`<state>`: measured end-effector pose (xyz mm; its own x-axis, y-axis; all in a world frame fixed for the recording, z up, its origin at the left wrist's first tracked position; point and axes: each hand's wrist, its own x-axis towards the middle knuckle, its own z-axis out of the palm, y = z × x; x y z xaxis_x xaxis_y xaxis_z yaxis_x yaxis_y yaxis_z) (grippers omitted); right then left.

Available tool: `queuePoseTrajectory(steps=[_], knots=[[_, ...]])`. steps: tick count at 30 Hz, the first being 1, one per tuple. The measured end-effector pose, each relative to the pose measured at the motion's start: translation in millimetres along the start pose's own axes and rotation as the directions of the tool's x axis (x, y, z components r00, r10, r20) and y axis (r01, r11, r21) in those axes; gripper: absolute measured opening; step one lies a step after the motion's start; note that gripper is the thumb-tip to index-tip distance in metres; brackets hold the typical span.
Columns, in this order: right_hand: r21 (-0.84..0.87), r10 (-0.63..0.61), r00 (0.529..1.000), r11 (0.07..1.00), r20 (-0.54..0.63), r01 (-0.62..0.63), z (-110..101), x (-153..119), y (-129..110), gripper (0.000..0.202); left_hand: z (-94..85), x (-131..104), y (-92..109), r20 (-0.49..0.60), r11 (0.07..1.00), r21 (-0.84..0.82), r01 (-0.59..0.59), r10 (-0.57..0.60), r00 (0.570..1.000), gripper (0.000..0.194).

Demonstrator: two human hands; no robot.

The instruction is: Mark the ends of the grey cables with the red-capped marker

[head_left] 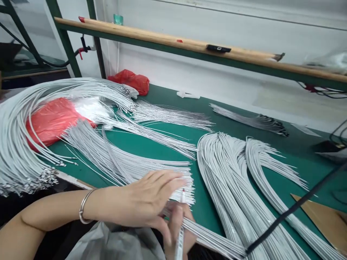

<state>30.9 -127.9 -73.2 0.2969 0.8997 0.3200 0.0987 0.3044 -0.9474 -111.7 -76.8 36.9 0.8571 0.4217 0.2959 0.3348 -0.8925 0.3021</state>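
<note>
My left hand (148, 198), with a silver bangle on its wrist, lies palm down over the ends of a spread bundle of thin grey wires (114, 155), fingers stretched out to the right. Just below and right of it, my right hand (180, 225) has its fingers closed round a white pen (179, 242), tip pointing up, and a bundle of grey wires (217, 238) passes through the same hand. The left thumb touches or nearly touches the right hand. Part of the right fingers is hidden behind the left hand.
Looped grey wire bundles (225, 169) lie on the green table (207, 202) at the right. More wires (16, 126) curve at the left around a red bag (51, 121). A black cable (295, 206) crosses the lower right near cardboard (322, 220). A wooden-edged shelf (151, 34) spans the back.
</note>
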Motion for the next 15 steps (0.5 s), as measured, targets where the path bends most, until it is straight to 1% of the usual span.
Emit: queuePoseTrajectory(steps=[1, 2, 3, 4, 5, 6, 7, 8, 10, 13, 15], knots=[[-0.001, -0.012, 0.998, 1.0, -0.066, 0.012, 2, 0, -4, 0.039, 2.1, -9, -8, 0.055, 0.999, 0.006, 0.046, -0.046, 0.997, 0.07], [0.029, -0.006, 0.991, 1.0, -0.135, 0.01, 2, 0, -8, 0.038, 3.7, -18, -17, 0.127, 0.995, 0.017, 0.098, -0.1, 0.987, 0.06], [0.088, 0.008, 0.984, 0.996, -0.179, 0.007, 1, 1, -12, 0.036, 4.2, -26, -24, 0.206, 0.988, 0.025, 0.153, -0.155, 0.966, 0.045], [0.159, 0.025, 0.979, 0.987, -0.203, 0.008, -2, 3, -15, 0.034, 3.2, -33, -31, 0.28, 0.979, 0.021, 0.205, -0.203, 0.938, 0.03], [0.237, 0.041, 0.979, 0.971, -0.197, 0.007, -6, 6, -18, 0.032, 0.6, -38, -36, 0.335, 0.969, 0.003, 0.249, -0.235, 0.912, 0.017], [0.311, 0.048, 0.982, 0.95, -0.18, 0.011, -11, 9, -19, 0.031, -3.7, -41, -39, 0.366, 0.959, -0.025, 0.281, -0.253, 0.896, 0.013], [0.37, 0.045, 0.987, 0.929, -0.152, 0.014, -15, 13, -20, 0.03, -9.5, -43, -40, 0.374, 0.954, -0.053, 0.297, -0.256, 0.891, 0.014], [0.408, 0.037, 0.992, 0.913, -0.12, 0.015, -20, 16, -19, 0.03, -16.3, -44, -39, 0.365, 0.953, -0.07, 0.296, -0.252, 0.896, 0.015], [0.456, 0.01, 0.999, 0.89, -0.041, 0.01, -29, 24, -16, 0.031, -31.5, -42, -31, 0.321, 0.964, -0.041, 0.264, -0.237, 0.917, 0.015], [0.491, 0.003, 1.0, 0.871, -0.009, 0.002, -37, 32, -10, 0.031, -52.5, -33, -16, 0.266, 0.974, 0.111, 0.198, -0.221, 0.938, 0.011], [0.483, -0.031, 1.0, 0.875, 0.003, 0.026, -38, 34, -5, 0.029, -63.7, -24, -16, 0.235, 0.96, 0.232, 0.154, -0.209, 0.949, 0.016]])
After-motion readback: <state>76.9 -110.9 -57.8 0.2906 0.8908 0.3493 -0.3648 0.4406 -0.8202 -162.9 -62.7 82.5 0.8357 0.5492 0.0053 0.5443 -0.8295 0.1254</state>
